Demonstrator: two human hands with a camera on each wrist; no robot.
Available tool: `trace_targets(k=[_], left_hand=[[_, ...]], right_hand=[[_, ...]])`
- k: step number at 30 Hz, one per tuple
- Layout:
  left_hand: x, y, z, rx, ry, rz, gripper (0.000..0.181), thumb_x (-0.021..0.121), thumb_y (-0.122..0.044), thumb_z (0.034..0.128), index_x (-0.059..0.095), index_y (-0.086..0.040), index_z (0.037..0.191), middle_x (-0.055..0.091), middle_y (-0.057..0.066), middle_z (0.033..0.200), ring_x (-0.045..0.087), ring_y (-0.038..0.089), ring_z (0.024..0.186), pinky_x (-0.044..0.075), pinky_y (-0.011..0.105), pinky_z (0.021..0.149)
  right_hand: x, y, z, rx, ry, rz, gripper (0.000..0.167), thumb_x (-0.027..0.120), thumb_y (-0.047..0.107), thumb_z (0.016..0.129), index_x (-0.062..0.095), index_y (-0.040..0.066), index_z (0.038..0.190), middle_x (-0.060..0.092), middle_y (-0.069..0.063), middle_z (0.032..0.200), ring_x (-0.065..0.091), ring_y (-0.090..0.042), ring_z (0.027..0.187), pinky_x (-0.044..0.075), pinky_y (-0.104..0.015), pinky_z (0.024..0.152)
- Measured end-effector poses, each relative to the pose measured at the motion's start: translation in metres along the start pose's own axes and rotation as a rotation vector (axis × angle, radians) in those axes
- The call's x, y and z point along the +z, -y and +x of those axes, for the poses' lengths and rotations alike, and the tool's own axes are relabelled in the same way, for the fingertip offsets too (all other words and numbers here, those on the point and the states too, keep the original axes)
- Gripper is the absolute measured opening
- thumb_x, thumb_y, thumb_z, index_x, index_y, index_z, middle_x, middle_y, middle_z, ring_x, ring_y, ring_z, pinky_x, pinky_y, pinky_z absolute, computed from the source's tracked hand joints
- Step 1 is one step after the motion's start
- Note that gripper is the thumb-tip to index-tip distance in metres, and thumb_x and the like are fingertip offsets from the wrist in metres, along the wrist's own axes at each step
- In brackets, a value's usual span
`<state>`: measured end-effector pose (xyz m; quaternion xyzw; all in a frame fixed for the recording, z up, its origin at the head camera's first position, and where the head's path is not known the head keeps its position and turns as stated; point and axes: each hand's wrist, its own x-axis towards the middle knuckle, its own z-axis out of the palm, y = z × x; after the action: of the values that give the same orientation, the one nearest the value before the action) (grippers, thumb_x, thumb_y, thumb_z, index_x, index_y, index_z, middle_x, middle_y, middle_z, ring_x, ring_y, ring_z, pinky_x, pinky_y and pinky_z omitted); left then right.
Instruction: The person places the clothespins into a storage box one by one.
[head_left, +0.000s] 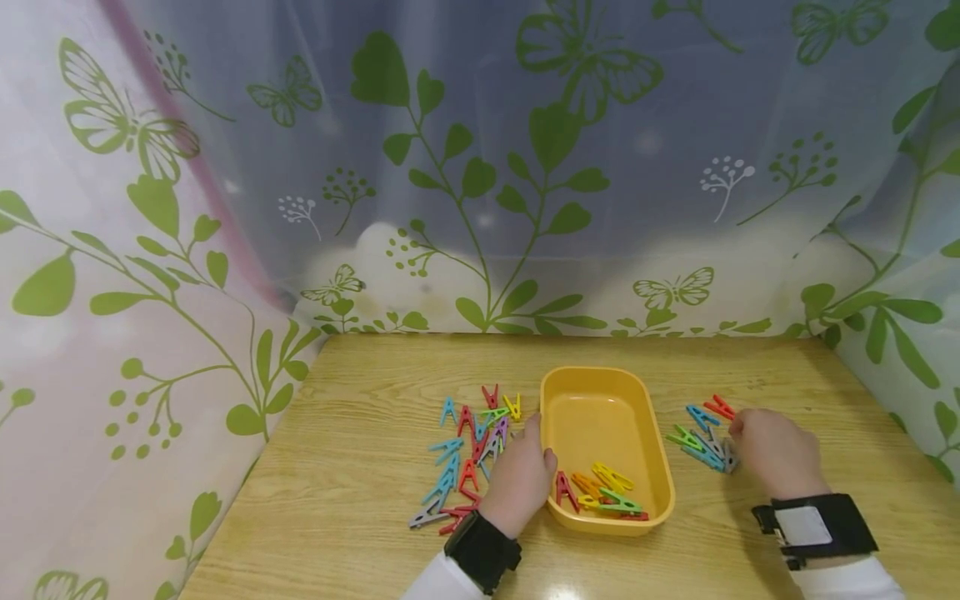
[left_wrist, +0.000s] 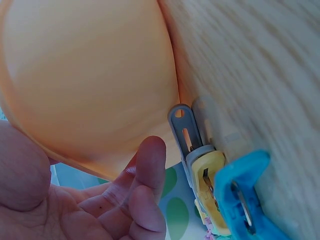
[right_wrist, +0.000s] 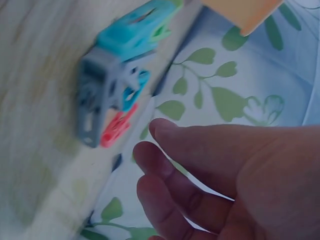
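Left pile of clothespins (head_left: 478,450): many spring clothespins in blue, red, grey, purple, green and yellow lie mixed on the wood-grain table (head_left: 360,433), several of them overlapping.
Left hand (head_left: 519,477): it holds the left side of the yellow tray (head_left: 600,425), with the thumb at the rim and the other fingers, lightly bent, along the outside wall. This light hold seems enough; a hard pull could slide the tray into the pile, because some clothespins lie just beside its wall.
Inside the tray: a few clothespins (head_left: 621,502), red, orange, yellow and green, are gathered at the end nearer to the person.
Right group: a small cluster, with a red clothespin (head_left: 718,407) at the far side, then blue, green and grey ones (head_left: 730,456), close together and partly overlapping.
Right hand (head_left: 780,454): thumb and fingers are loosely bent, with a small gap between the tips, and nothing is between them. They are near the red clothespin but, in the right wrist view, apart from it.
Good pinch: in my judgement, thumb and forefinger should take one clothespin only, by its outer sides, and lift straight up, so that neighbours do not catch.
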<state>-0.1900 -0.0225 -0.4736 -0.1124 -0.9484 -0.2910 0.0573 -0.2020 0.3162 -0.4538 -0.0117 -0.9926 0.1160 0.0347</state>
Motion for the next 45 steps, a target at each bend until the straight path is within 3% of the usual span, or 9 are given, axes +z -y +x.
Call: trace_targets(k=[7, 15, 19, 27, 36, 45], left_hand=[[0.002, 0.001, 0.001, -0.010, 0.010, -0.001, 0.054, 0.064, -0.013, 0.1010, 0.045, 0.005, 0.148, 0.071, 0.023, 0.120, 0.073, 0.034, 0.093, 0.059, 0.044, 0.074], [0.002, 0.001, 0.001, -0.014, 0.016, 0.003, 0.055, 0.064, -0.013, 0.1010, 0.044, 0.006, 0.149, 0.070, 0.023, 0.121, 0.073, 0.034, 0.094, 0.059, 0.044, 0.074], [0.002, 0.001, 0.001, -0.018, 0.021, 0.002, 0.055, 0.064, -0.013, 0.1012, 0.044, 0.005, 0.149, 0.070, 0.022, 0.122, 0.073, 0.034, 0.095, 0.060, 0.044, 0.075], [0.001, 0.000, 0.001, -0.017, 0.013, -0.002, 0.055, 0.064, -0.012, 0.1007, 0.045, 0.005, 0.148, 0.070, 0.022, 0.122, 0.072, 0.034, 0.096, 0.060, 0.045, 0.076], [0.000, -0.001, 0.000, -0.016, 0.011, -0.001, 0.054, 0.064, -0.012, 0.1005, 0.045, 0.005, 0.148, 0.071, 0.022, 0.120, 0.073, 0.034, 0.094, 0.059, 0.044, 0.075], [0.000, 0.000, 0.000, -0.005, 0.006, 0.000, 0.053, 0.064, -0.010, 0.0999, 0.046, 0.006, 0.147, 0.071, 0.023, 0.117, 0.073, 0.033, 0.090, 0.059, 0.043, 0.071]], right_hand=[[0.000, -0.016, 0.004, 0.066, 0.119, 0.010, 0.015, 0.063, 0.008, 0.094, 0.071, -0.005, 0.097, 0.071, -0.026, 0.095, 0.068, -0.036, 0.078, 0.053, -0.052, 0.061], [0.000, -0.016, 0.005, 0.088, 0.215, 0.013, 0.023, 0.051, -0.002, 0.094, 0.071, -0.003, 0.106, 0.069, -0.031, 0.109, 0.065, -0.036, 0.085, 0.051, -0.052, 0.062], [0.002, -0.016, 0.006, 0.089, 0.216, 0.017, 0.023, 0.051, -0.004, 0.093, 0.071, -0.001, 0.102, 0.069, -0.028, 0.104, 0.060, -0.032, 0.081, 0.049, -0.047, 0.061], [0.008, -0.019, 0.008, 0.088, 0.214, 0.009, 0.020, 0.054, -0.005, 0.093, 0.072, 0.001, 0.097, 0.069, -0.024, 0.098, 0.060, -0.032, 0.081, 0.050, -0.050, 0.063], [0.007, -0.020, 0.006, 0.059, 0.198, 0.002, 0.022, 0.050, -0.006, 0.093, 0.071, 0.001, 0.098, 0.069, -0.025, 0.098, 0.057, -0.029, 0.076, 0.047, -0.042, 0.060], [-0.003, -0.021, 0.002, 0.036, 0.144, 0.002, 0.017, 0.052, -0.007, 0.093, 0.066, -0.006, 0.103, 0.067, -0.026, 0.095, 0.057, -0.029, 0.074, 0.048, -0.042, 0.058]])
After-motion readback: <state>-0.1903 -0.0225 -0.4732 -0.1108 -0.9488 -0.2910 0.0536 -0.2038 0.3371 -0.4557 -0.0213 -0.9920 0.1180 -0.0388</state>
